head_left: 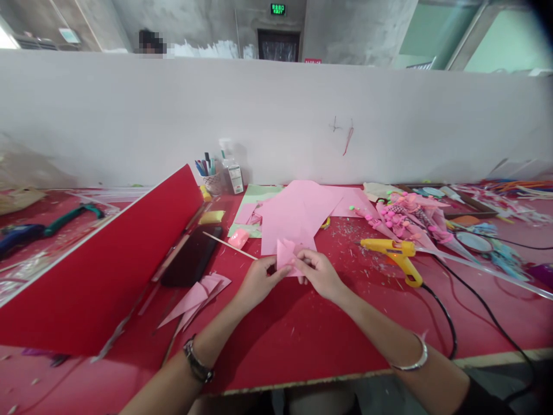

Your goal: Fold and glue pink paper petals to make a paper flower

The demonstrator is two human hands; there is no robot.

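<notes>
Both hands meet over the red table, pinching a small folded piece of pink paper [285, 256] between them. My left hand [261, 280] grips its left side, and a thin pale stick [228, 244] sticks out up and leftward from beside that hand; whether the fingers hold the stick I cannot tell. On the paper's right side, my right hand [317, 273] has thumb and fingertips closed. Just beyond lie large pink paper sheets [298, 210] over a light green sheet [254, 199]. Folded pink paper cones [201, 297] rest left of my left forearm.
A yellow glue gun [395, 249] lies to the right with its black cord trailing. Behind it is a pile of pink decorated cones [401, 216]. At left, a red board [116, 259] leans up beside a black phone [192, 256]. A pen cup [211, 181] stands near the white partition [276, 115].
</notes>
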